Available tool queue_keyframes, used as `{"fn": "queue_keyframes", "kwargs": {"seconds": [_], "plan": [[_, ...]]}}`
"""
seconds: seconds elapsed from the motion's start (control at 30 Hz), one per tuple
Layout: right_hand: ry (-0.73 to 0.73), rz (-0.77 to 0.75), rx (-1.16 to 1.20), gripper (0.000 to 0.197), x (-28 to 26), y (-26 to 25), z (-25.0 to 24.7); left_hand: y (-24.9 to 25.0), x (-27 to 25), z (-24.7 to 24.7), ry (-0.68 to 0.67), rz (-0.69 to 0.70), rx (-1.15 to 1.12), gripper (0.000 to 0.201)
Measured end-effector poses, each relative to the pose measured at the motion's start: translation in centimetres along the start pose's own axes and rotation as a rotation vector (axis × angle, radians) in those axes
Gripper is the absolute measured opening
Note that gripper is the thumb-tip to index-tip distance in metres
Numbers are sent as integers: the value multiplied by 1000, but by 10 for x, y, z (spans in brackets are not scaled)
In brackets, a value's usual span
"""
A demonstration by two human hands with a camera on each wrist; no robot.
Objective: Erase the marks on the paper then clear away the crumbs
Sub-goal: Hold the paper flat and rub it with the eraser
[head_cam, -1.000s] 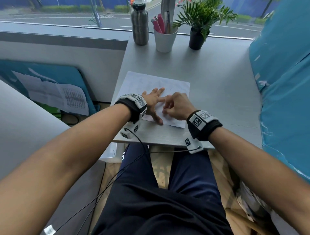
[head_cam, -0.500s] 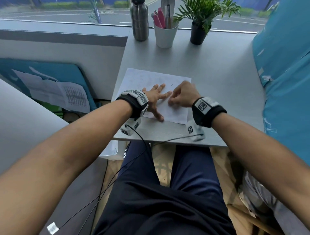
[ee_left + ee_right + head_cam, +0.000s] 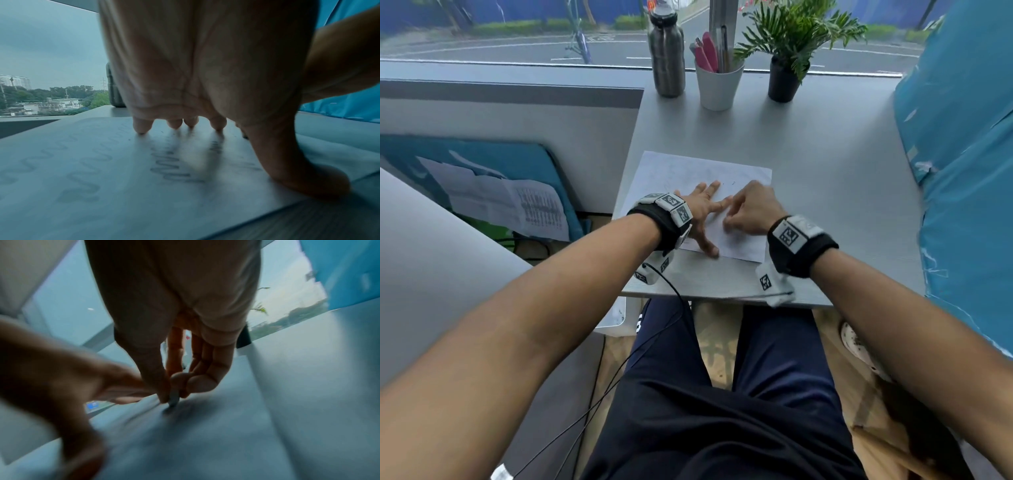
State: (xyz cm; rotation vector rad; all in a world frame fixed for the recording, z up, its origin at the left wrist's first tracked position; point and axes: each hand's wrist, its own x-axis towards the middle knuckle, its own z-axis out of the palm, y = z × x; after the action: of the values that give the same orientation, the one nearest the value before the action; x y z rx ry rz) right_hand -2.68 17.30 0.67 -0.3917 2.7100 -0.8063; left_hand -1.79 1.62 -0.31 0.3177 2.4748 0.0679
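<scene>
On paper (image 3: 678, 171), eraser (image 3: 173, 398) pinched betw. R fingers (image 3: 156, 382), tip touching sheet.

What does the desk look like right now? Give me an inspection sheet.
Surface: grey desk, by a window.
Job's things: paper lies flat near the front edge; wavy pencil marks remain; a few dark crumbs; eraser tip on the paper.
Clutter: bottle, cup of pens, plant along the far edge.
Grippers: left hand pressed flat on the paper, fingers spread; right hand pinches the eraser.
Cables: black wires run from the left wristband down over the lap.
Surroundings: blue sheeting at right; papers on a board at left.
</scene>
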Motion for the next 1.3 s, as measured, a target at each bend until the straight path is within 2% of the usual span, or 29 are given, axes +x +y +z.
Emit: {"fn": "queue_keyframes", "kwargs": {"seconds": [0.1,0.23,0.27,0.37,0.43,0.53,0.6,0.67,0.77,0.8,0.93,1.0,1.1,1.23,1.3], "plan": [[-94,-46,-20,0,-12,-3,6,3,-2,-3,0,5,-2,128],[79,72,29,8,16,6,-17,9,-4,-7,-19,-12,25,130],[80,72,24,8,14,5,-15,10,-4,-7,-19,-16,24,130],[-67,-2,-1,3,-9,-5,5,10,-3,-8,-10,-23,11,131],[-111,-21,8,6,-13,-4,5,11,-2,-10,-20,-29,16,132],[33,77,62,10,10,8,-15,12,-1,-11,-49,-40,32,135],[80,87,41,7,13,8,-17,11,0,-10,-49,-43,25,135],[19,27,5,1,-1,1,-3,10,0,-10,-44,-36,21,134],[-114,-23,-13,5,-16,-6,4,8,-1,-10,-42,-35,16,134],[-109,9,2,7,-10,-3,-2,8,0,-9,-47,-35,20,135],[81,125,61,5,14,10,-22,9,3,-7,-30,-32,18,135],[51,66,35,3,3,5,-8,9,2,-8,-31,-32,26,134],[-71,-21,8,2,-19,-3,5,10,2,-8,-26,-29,45,134],[67,103,30,8,11,7,-21,10,2,-8,-39,-26,31,135],[78,87,7,7,12,5,-18,10,1,-9,-40,-27,32,135]]}}
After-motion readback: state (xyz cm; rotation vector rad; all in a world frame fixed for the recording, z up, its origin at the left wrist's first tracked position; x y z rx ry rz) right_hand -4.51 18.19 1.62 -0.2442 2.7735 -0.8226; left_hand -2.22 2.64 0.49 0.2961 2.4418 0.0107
